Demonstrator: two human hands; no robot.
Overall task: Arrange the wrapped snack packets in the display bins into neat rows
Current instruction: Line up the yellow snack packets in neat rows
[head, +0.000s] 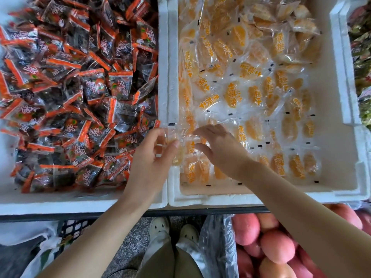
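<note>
Two white foam bins stand side by side. The right bin (341, 187) holds clear packets of yellow peach pieces (255, 95), with neat rows near its front right and a loose pile at the back. My left hand (152, 159) holds a clear yellow packet (176, 137) over the bin's left wall, fingers curled round it. My right hand (218, 147) reaches into the bin's front left, fingertips on the same cluster of packets. The left bin (80, 203) is heaped with orange-and-black packets (80, 87) in disorder.
A third foam bin (349, 77) with dark green and red packets sits at the far right. Below the shelf edge are red apples (277, 245) in plastic, a black crate (74, 227), bags and my shoes (160, 225) on a speckled floor.
</note>
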